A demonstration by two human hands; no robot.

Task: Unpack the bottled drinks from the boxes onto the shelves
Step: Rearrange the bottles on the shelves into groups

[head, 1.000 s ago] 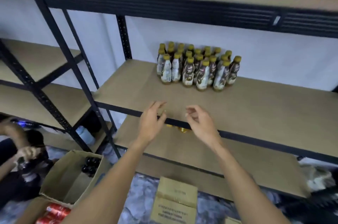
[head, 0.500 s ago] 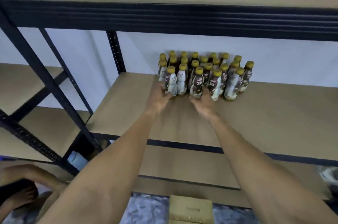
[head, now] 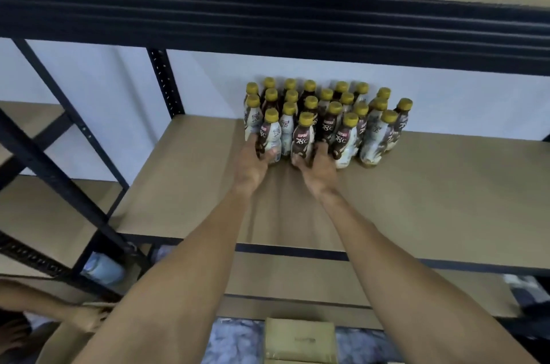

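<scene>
From the head camera, both bare forearms stretch forward and slightly inward over the middle shelf [head: 431,200], palms facing each other. The left hand [head: 253,162] curls its fingers and thumb round the base of the front-left bottle [head: 270,133], which stands upright on the board. The right hand [head: 319,168] wraps the lower part of the neighbouring 78°C bottle [head: 304,137], also upright. Both belong to the front row of the gold-capped coffee bottles [head: 342,107] packed tightly at the back of the shelf against the wall. A cardboard box [head: 300,340] sits on the floor below.
</scene>
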